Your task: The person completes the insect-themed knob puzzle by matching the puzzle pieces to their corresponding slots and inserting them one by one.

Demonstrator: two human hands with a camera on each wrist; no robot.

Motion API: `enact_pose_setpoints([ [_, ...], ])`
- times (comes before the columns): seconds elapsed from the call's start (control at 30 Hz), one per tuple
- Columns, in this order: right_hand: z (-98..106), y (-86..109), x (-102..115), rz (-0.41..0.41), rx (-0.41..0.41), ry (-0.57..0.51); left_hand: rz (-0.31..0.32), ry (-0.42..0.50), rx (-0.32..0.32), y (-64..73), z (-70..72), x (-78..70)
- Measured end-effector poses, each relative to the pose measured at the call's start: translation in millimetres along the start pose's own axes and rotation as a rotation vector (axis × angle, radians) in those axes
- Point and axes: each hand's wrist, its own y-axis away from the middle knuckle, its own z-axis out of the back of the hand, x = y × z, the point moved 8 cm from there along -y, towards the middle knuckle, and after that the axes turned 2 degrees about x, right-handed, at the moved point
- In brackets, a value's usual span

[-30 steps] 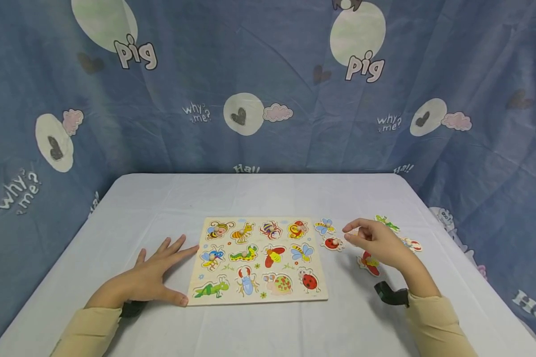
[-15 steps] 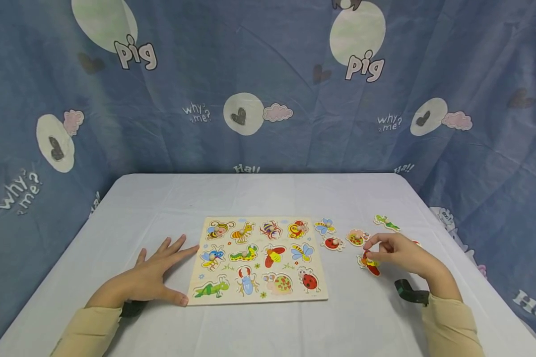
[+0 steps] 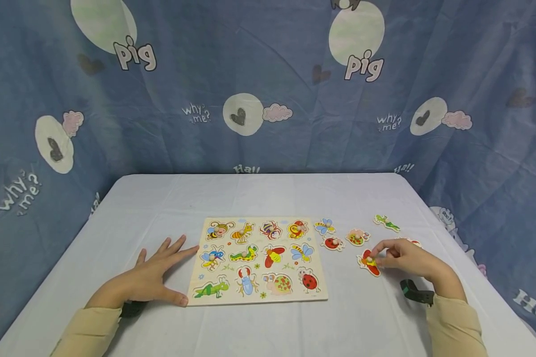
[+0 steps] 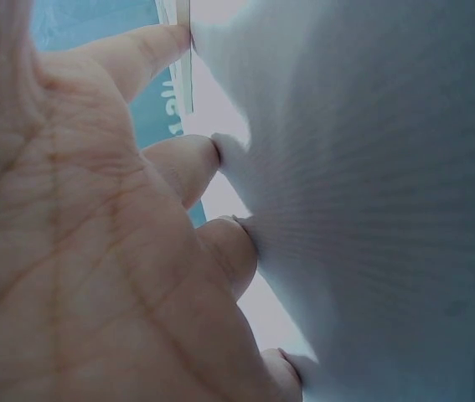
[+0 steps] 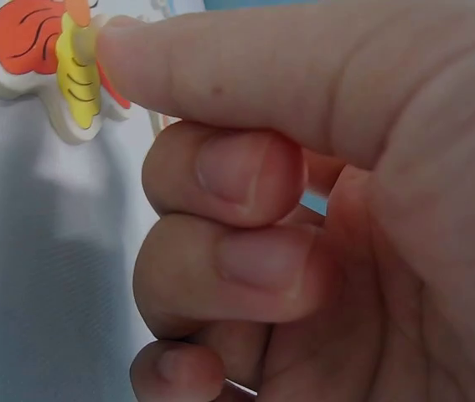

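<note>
My right hand [image 3: 404,260] pinches the knob of a red-winged, yellow-bodied insect puzzle piece [image 3: 369,267] between thumb and index fingertip, right of the board. In the right wrist view the thumb tip meets the knob, with the other fingers curled below; the insect piece [image 5: 23,42] lies close to the white cloth. A wooden insect puzzle board [image 3: 232,300] lies mid-table, some recesses filled with knobbed pieces. Spread wide, my left hand [image 3: 145,277] touches the board's left edge with index finger and thumb; its other fingertips press on the cloth in the left wrist view.
Loose pieces lie right of the board: a blue-winged dragonfly [image 3: 325,226], a ladybug [image 3: 333,243], a snail [image 3: 357,237] and a green grasshopper [image 3: 386,223]. Another piece [image 3: 414,242] is partly hidden behind the right hand. A patterned blue curtain [image 3: 268,144] hangs behind the white table.
My right hand has moved right and toward me from above the snail piece to the red-winged insect piece, whose knob it now pinches. The left hand has stayed at the board.
</note>
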Motion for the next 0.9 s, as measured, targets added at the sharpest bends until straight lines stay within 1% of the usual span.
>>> enact_pose_setpoints([
  [0.13, -1.2, -1.3, -1.9, 0.003, 0.004, -0.001, 0.012, 0.007, 0.003, 0.2, -1.6, 1.4],
  [0.27, -3.8, -3.8, -0.2, 0.051, 0.013, 0.005, 0.005, 0.008, -0.003, 1.0, -2.4, 1.6],
  [0.37, -4.5, -5.8, -0.7, 0.069, 0.008, 0.027, 0.005, 0.012, -0.006, 1.1, -2.8, 1.7],
  [0.5, -4.0, -7.7, -5.1, 0.04, -0.003, 0.045, 0.004, 0.014, -0.006, 0.2, -3.1, 1.5],
  [0.57, -3.9, -8.1, -5.7, 0.039, -0.001, 0.05, 0.005, 0.012, -0.004, -0.3, -3.0, 1.4],
  [0.77, -4.6, -8.6, -1.7, 0.07, 0.008, 0.058, 0.012, -0.003, 0.006, -0.8, -1.5, 0.9],
  [0.9, -5.9, -9.3, 0.7, 0.075, 0.017, 0.044, 0.01, -0.013, 0.004, -0.8, -0.4, 0.4],
])
